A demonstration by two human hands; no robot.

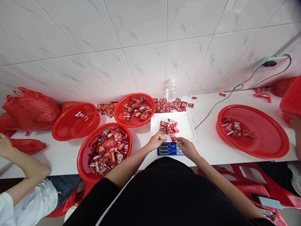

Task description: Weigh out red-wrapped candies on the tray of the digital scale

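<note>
On my feed: plain black short-sleeved fabric top (164,191) filling the bottom of view, left sleeve (98,197) ending near the elbow, thin white line (117,195) beside it, cord or seam unclear, forearms uncovered, bare left hand (155,142), bare right hand (187,148)

**Small sweet-packing workroom**

A white tiled wall (141,47) backs a long white table (207,147). Along the tabletop stand red mesh baskets (81,157) of red wrapped sweets (108,149), with a digital scale (169,148) at its front edge and stuffed red plastic bags (30,110) at its left end.
</note>
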